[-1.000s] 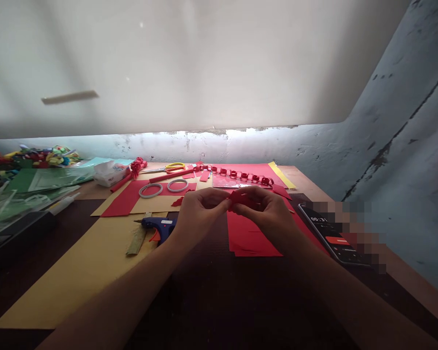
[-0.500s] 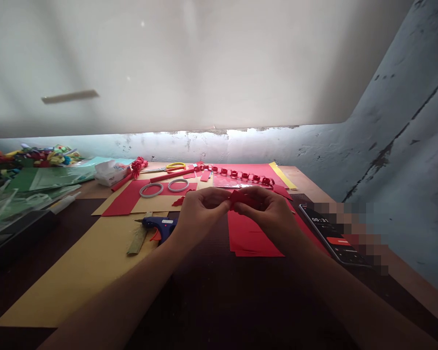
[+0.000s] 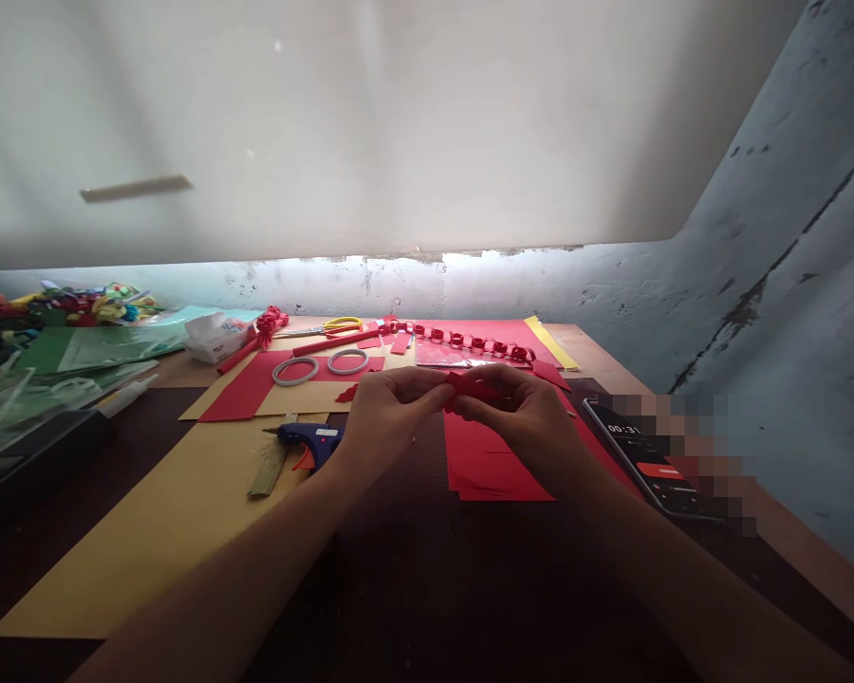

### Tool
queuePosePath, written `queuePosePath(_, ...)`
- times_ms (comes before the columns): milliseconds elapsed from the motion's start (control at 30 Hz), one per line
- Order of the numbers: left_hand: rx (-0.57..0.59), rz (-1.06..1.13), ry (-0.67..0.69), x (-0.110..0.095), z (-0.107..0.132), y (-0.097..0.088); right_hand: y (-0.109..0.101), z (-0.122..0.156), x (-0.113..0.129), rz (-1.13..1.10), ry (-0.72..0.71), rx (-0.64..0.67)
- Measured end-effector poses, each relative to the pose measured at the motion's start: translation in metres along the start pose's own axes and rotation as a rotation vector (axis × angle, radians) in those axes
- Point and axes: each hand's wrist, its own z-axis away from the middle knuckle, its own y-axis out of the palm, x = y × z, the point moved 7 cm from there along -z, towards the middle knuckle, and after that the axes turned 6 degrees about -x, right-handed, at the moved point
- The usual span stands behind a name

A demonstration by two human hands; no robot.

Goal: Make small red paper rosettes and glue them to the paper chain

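Note:
A small folded piece of red paper (image 3: pixel 472 388) is pinched between my two hands above the table. My left hand (image 3: pixel 391 408) grips its left end with thumb and fingers, while my right hand (image 3: pixel 516 403) holds the right end; the fingers partly cover it. Beneath my right hand lie red paper sheets (image 3: pixel 498 465). To the left of my left hand a blue glue gun (image 3: pixel 311 438) with an orange trigger rests by a flat wooden strip (image 3: pixel 269 470). A red paper chain (image 3: pixel 470 341) stretches along the back.
Two rolls of tape (image 3: pixel 295 371) sit on red and tan paper at centre left. Yellow-handled scissors (image 3: pixel 338 326) lie behind them. A large tan sheet (image 3: pixel 128 531) covers the left front. At the right edge is a phone (image 3: pixel 647 460) showing a timer. A white panel (image 3: pixel 399 133) overhangs the table.
The red paper has turned slightly in my fingers and now shows a longer flat face. My hands stay in nearly the same place.

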Motion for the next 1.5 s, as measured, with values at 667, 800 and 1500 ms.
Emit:
queuePosePath(667,0.002,-0.02,-0.035,0.0029,-0.0017,-0.0011,0.0013,0.0011,0.0017,0.017,0.006,0.014)
queuePosePath(800,0.003,-0.038,-0.021,0.0016,-0.0019,-0.001,0.0015,0.001,0.0002,0.026,0.003,0.024)
queuePosePath(1500,-0.004,-0.073,0.071,-0.0004,-0.0033,-0.0008,0.0065,0.0022,-0.0002,0.065,0.054,0.088)
